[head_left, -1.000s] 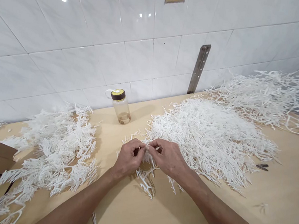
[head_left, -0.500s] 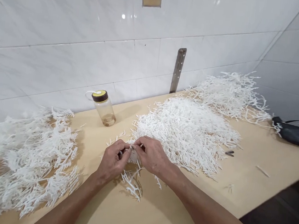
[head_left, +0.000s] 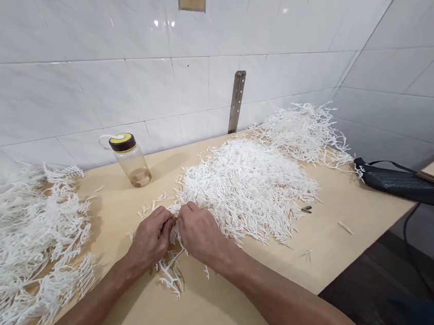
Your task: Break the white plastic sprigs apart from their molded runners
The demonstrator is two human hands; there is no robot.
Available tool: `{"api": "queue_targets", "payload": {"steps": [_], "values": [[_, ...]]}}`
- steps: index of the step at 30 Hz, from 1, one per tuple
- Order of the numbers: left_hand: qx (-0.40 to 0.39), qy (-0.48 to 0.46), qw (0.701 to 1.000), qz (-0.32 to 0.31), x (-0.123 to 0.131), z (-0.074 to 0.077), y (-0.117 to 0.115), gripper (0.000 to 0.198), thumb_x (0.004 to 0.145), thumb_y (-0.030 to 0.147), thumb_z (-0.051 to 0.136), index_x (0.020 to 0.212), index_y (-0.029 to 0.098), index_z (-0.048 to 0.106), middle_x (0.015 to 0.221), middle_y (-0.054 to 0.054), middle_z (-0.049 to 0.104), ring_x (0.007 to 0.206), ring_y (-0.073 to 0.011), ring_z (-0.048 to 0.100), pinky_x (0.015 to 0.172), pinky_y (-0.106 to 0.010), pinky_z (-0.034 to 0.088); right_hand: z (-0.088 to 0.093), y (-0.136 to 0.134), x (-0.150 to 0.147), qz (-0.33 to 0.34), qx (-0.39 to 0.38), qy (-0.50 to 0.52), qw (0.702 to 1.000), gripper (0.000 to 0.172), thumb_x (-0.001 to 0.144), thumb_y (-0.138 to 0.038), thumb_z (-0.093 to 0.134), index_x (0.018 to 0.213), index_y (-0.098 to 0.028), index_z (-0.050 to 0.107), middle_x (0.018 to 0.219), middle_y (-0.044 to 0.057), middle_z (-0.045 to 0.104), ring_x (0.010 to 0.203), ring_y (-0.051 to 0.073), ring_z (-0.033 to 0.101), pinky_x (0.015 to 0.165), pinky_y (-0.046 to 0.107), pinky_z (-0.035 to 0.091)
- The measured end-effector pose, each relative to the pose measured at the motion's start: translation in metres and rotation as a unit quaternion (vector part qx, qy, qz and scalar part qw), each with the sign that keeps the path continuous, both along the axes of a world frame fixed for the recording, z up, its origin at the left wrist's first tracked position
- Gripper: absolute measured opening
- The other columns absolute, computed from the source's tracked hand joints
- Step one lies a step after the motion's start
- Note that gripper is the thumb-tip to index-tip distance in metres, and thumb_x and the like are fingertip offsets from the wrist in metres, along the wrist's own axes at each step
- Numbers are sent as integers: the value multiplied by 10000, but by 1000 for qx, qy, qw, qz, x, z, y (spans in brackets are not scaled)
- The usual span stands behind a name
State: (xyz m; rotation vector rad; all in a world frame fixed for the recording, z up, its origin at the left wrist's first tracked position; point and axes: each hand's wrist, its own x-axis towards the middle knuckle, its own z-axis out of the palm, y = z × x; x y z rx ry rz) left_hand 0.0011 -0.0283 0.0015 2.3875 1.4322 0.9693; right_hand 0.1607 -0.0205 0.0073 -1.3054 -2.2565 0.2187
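My left hand (head_left: 152, 236) is closed in a pinch, its fingertips meeting those of my right hand (head_left: 200, 235), which is closed too. A white branched piece (head_left: 170, 275), like a thin plastic twig, hangs below and between them. Its upper end disappears among my fingers, so the exact grip is hidden. Just beyond my right hand spreads a large heap of short white sticks (head_left: 247, 186). A few loose white bits lie beside my left fingers.
Left of my arms lies a pile of white branched pieces (head_left: 18, 240). A clear bottle (head_left: 129, 161) with a dark and yellow lid stands near the tiled wall. Farther right are another white pile (head_left: 301, 130), a black pouch (head_left: 401, 183) and a small dark object (head_left: 306, 209).
The view has swung right, so everything sits farther left and a board edge shows at right. My fingers have closed tighter together, and my right hand has turned its back more upward.
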Motion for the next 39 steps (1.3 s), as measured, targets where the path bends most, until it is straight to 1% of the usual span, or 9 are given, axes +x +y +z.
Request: {"api": "queue_targets", "payload": {"steps": [5,10,14,17,19,23,26,31,39], "values": [[25,-5,1000,-17,2,2,-3,255,957,216,436,714,194,509,705,2,497,637,-130,481,600,-262,388,9,14,10,-96,38,76,992,102,863,-76,500,847,-140,578,850,75,621,695,154,554,594,264,416],[24,-97,994,51,1,3,-1,226,932,301,530,734,199,565,659,14,545,618,-128,511,591,-256,410,16,23,28,-70,45,260,962,109,881,-191,543,790,-180,603,769,18,651,689,132,592,656,246,455],[28,-152,985,73,2,2,-2,206,917,288,560,752,191,636,695,0,591,640,-125,542,602,-256,428,16,27,39,-121,59,286,949,132,877,-233,550,774,-180,613,693,16,638,604,135,570,636,271,466],[45,-177,981,67,3,3,-3,208,907,288,576,750,191,672,726,-19,616,683,-136,564,623,-264,444,20,29,46,-162,130,257,944,125,858,-189,527,919,-165,632,905,86,644,658,155,569,637,309,485],[45,-185,979,66,3,3,-4,206,902,289,586,751,189,684,722,-21,608,671,-134,554,609,-262,440,24,25,45,-132,139,263,946,189,869,-173,498,1004,-156,630,1028,117,626,694,154,578,603,296,487],[44,-200,976,76,5,6,-8,186,901,281,596,775,185,692,707,-16,603,664,-132,544,611,-264,437,28,9,29,8,-10,274,962,189,931,-313,516,909,-174,642,793,42,658,614,132,563,541,256,460],[37,-216,972,88,6,9,-10,205,912,289,582,773,185,692,712,-15,620,671,-132,559,633,-268,453,22,1,14,14,-66,227,972,229,869,-410,624,896,-183,634,817,27,666,614,129,551,569,267,443],[19,-218,973,79,10,13,-12,219,919,288,571,774,191,704,740,-23,651,705,-139,585,659,-273,471,11,-1,6,2,-33,178,984,89,893,-257,589,857,-191,637,830,29,675,714,153,592,648,278,423],[22,-170,984,57,7,9,-8,165,907,265,580,801,190,683,754,-25,612,653,-123,549,578,-249,440,8,-2,6,21,-1,136,990,207,957,-190,470,895,-180,668,846,56,698,763,169,624,700,288,429]]}}
